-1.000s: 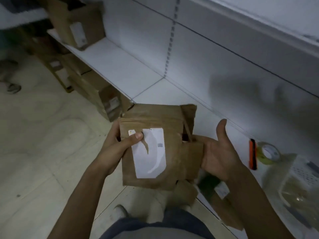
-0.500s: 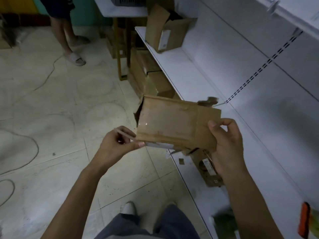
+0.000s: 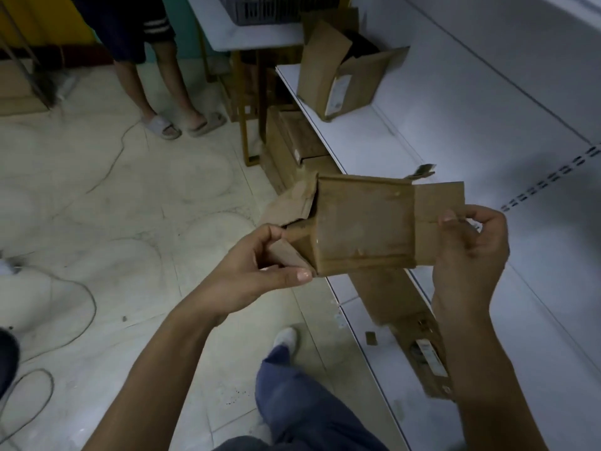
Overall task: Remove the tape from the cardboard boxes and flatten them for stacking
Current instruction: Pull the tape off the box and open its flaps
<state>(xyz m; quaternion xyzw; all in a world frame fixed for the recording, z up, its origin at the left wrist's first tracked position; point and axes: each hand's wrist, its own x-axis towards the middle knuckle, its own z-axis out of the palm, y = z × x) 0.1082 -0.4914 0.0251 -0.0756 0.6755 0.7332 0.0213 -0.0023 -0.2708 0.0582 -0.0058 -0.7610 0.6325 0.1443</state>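
I hold a small brown cardboard box (image 3: 364, 226) in mid air over the edge of a white shelf (image 3: 367, 141). My left hand (image 3: 257, 271) grips the flaps at its open left end, thumb under the box's lower corner. My right hand (image 3: 468, 252) pinches the flap at its right end. A torn strip of tape (image 3: 422, 170) sticks up from the box's top right corner. The left flaps hang loose and crumpled.
An opened cardboard box (image 3: 341, 83) stands on the shelf further back. More boxes (image 3: 292, 144) sit under the shelf, and flattened cardboard (image 3: 409, 323) lies on the shelf below my hands. A person in slippers (image 3: 182, 122) stands on the tiled floor, with cables (image 3: 74, 314) at left.
The view swung from the shelf towards the aisle. I turned the box from its labelled face to a plain side, and my left hand now grips the opened left flaps.
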